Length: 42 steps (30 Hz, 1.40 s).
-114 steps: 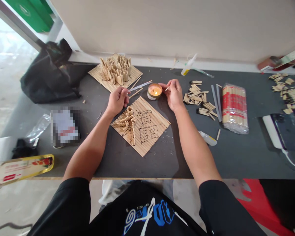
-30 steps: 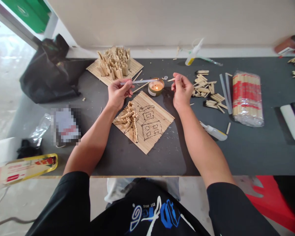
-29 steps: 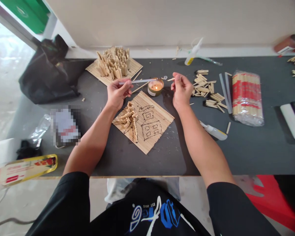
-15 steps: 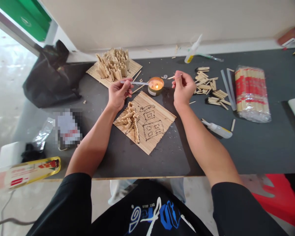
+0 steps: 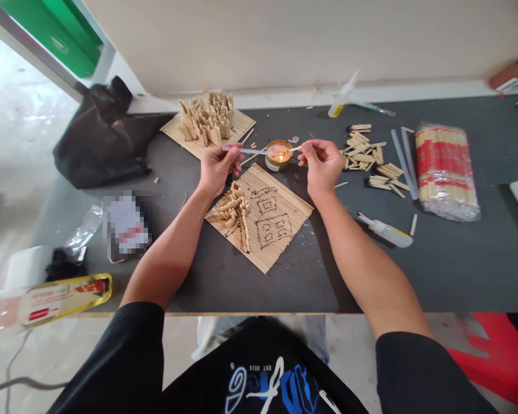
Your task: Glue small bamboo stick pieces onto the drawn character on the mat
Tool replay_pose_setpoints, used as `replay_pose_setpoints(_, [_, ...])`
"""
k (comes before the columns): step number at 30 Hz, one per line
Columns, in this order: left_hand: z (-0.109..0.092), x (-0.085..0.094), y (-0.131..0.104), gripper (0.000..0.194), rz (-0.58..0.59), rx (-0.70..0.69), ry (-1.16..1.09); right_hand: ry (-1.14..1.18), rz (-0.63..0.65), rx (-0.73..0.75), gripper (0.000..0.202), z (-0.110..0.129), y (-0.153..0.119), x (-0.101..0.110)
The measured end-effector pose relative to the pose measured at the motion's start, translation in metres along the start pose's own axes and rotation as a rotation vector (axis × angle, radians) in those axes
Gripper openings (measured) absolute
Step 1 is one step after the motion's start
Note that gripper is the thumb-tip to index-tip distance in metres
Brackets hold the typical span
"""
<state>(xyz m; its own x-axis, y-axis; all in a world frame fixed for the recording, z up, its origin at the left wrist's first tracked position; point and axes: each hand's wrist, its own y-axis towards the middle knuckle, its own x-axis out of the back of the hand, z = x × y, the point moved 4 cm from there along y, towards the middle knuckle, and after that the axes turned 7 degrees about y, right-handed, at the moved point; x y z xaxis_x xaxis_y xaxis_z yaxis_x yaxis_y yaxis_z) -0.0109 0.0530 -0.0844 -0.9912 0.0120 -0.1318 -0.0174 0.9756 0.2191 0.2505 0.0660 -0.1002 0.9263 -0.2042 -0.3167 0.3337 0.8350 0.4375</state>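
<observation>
My left hand (image 5: 218, 168) pinches a translucent glue stick (image 5: 252, 151), whose far end is over the lit candle tin (image 5: 273, 165). From the other side, my right hand (image 5: 324, 167) holds a short wooden stick (image 5: 293, 150) with its tip at the candle's rim, near the flame. Below the candle lies a square mat of thin sticks (image 5: 280, 241) with outlined characters drawn on it. Short upright sticks (image 5: 237, 210) stand on the mat's left part.
A second mat (image 5: 172, 131) bears many upright sticks at the back left. Stick piles (image 5: 362, 149), glue sticks (image 5: 403, 164), a wrapped stick bundle (image 5: 445, 169) and glue bottles (image 5: 391, 233) (image 5: 343, 98) lie right. A black bag (image 5: 99, 138) is left.
My right hand has brought its wooden stick left to the candle. The glue stick stays over the tin. The whole view has shifted slightly.
</observation>
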Motion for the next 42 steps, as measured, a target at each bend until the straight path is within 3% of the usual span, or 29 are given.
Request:
replay_pose_setpoints(17, [-0.015, -0.002, -0.003, 0.049, -0.019, -0.030, 0.165, -0.015, -0.025, -0.076, 0.046, -0.007, 0.000, 0.003])
replay_pose_setpoints(28, [-0.001, -0.003, -0.001, 0.043, -0.037, 0.040, 0.079, -0.036, -0.018, -0.105, 0.057, -0.005, 0.001, 0.000])
replay_pose_setpoints(36, [0.005, -0.001, 0.000, 0.059, -0.080, 0.057, 0.143, -0.106, 0.041, -0.089, 0.053, -0.012, 0.001, 0.001])
replay_pose_setpoints(42, [0.006, 0.001, 0.002, 0.056, -0.074, 0.022, 0.111, -0.113, 0.062, -0.103, 0.056, -0.012, 0.002, 0.001])
